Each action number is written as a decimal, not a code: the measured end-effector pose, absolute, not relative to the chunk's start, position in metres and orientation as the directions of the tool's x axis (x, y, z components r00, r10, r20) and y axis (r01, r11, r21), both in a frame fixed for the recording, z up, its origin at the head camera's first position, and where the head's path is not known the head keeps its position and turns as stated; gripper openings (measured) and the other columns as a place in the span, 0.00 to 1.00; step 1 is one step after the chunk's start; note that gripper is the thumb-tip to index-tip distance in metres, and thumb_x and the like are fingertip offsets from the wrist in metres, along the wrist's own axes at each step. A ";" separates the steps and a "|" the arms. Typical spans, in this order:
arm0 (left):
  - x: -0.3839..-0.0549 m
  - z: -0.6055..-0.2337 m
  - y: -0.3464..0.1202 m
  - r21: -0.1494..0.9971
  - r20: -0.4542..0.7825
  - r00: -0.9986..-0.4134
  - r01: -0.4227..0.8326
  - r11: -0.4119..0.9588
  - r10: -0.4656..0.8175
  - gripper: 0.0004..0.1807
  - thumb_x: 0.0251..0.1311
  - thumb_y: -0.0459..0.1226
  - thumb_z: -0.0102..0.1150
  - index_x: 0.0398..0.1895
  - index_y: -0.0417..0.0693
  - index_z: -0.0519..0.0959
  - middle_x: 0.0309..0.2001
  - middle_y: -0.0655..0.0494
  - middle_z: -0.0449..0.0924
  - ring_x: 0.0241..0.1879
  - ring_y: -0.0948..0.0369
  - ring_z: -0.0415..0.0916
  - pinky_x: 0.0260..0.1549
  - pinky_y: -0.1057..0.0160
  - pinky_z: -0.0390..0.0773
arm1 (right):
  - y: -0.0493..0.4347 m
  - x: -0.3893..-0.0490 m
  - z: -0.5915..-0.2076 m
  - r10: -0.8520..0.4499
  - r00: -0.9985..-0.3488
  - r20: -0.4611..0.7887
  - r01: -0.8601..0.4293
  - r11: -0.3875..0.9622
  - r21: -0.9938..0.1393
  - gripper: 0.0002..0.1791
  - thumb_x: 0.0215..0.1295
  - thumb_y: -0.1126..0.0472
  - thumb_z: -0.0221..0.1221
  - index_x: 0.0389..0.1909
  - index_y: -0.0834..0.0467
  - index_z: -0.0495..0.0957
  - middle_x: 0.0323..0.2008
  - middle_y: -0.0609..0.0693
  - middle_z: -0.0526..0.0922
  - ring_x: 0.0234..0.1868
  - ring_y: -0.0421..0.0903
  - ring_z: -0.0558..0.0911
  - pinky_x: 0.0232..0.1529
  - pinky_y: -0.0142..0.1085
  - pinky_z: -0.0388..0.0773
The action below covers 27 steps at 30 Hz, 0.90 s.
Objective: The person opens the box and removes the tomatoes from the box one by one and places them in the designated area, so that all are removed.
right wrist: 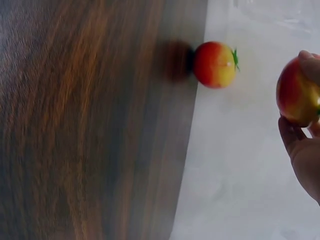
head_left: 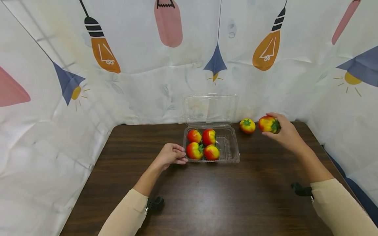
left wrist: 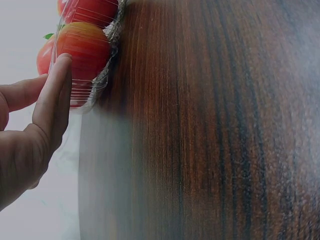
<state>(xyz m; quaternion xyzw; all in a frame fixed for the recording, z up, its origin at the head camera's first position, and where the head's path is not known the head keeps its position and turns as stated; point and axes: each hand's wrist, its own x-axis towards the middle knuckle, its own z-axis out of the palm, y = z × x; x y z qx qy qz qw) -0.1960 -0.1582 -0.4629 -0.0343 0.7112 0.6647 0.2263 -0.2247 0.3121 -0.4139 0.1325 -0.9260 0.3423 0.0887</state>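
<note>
A clear plastic clamshell box (head_left: 228,144) lies on the table with its lid (head_left: 210,109) raised at the back. Several red-and-yellow tomatoes (head_left: 209,136) fill its left and middle part. My left hand (head_left: 171,154) pinches the box's left rim near the front corner; the left wrist view shows the fingers (left wrist: 52,95) along the clear wall beside a tomato (left wrist: 85,47). Off to the right, my right hand (head_left: 282,131) grips a tomato (head_left: 267,124) with a green leafy top, between thumb and fingers. Another tomato (head_left: 247,126) sits between the box and that hand.
Dark wood-grain table (head_left: 206,196) runs up to a white curtain (head_left: 141,91) printed with lamps, which hangs right behind its back edge. The raised lid stands close against that curtain. Dark bands (head_left: 302,189) are on both wrists.
</note>
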 end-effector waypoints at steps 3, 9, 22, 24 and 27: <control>-0.196 -0.463 -0.158 0.929 -0.369 -0.896 -0.350 0.119 0.248 0.12 0.68 0.22 0.58 0.51 0.24 0.72 0.35 0.42 0.85 0.30 0.55 0.89 0.36 0.55 0.91 | 0.316 -0.230 -0.413 -0.177 -0.956 0.234 -0.286 0.747 -0.600 0.42 0.64 0.59 0.72 0.74 0.61 0.62 0.68 0.70 0.66 0.59 0.67 0.71 0.57 0.65 0.73; -0.197 -0.463 -0.159 0.929 -0.370 -0.896 -0.348 0.130 0.244 0.12 0.68 0.23 0.58 0.51 0.24 0.72 0.36 0.41 0.86 0.30 0.54 0.89 0.37 0.54 0.91 | 0.321 -0.240 -0.412 -0.187 -0.959 0.212 -0.277 0.773 -0.570 0.43 0.65 0.56 0.72 0.74 0.64 0.61 0.66 0.73 0.67 0.58 0.69 0.71 0.53 0.67 0.73; -0.197 -0.462 -0.157 0.927 -0.373 -0.894 -0.349 0.136 0.247 0.13 0.68 0.23 0.59 0.52 0.24 0.72 0.36 0.40 0.86 0.31 0.53 0.89 0.38 0.52 0.90 | 0.329 -0.262 -0.419 -0.154 -0.981 0.117 -0.193 0.821 -0.538 0.44 0.68 0.51 0.69 0.75 0.66 0.59 0.65 0.75 0.67 0.55 0.68 0.71 0.52 0.67 0.76; -0.197 -0.462 -0.157 0.927 -0.373 -0.895 -0.349 0.135 0.246 0.13 0.68 0.23 0.59 0.52 0.24 0.72 0.36 0.40 0.86 0.31 0.53 0.89 0.39 0.51 0.90 | 0.330 -0.265 -0.421 -0.149 -0.984 0.100 -0.180 0.820 -0.544 0.45 0.68 0.49 0.68 0.76 0.66 0.58 0.66 0.75 0.67 0.56 0.69 0.71 0.52 0.67 0.76; -0.197 -0.462 -0.158 0.926 -0.376 -0.894 -0.352 0.135 0.243 0.13 0.68 0.23 0.59 0.52 0.24 0.72 0.36 0.40 0.86 0.31 0.53 0.89 0.40 0.51 0.90 | 0.331 -0.269 -0.424 -0.136 -0.988 0.075 -0.154 0.816 -0.557 0.47 0.68 0.48 0.68 0.77 0.66 0.56 0.67 0.75 0.66 0.56 0.69 0.72 0.52 0.65 0.77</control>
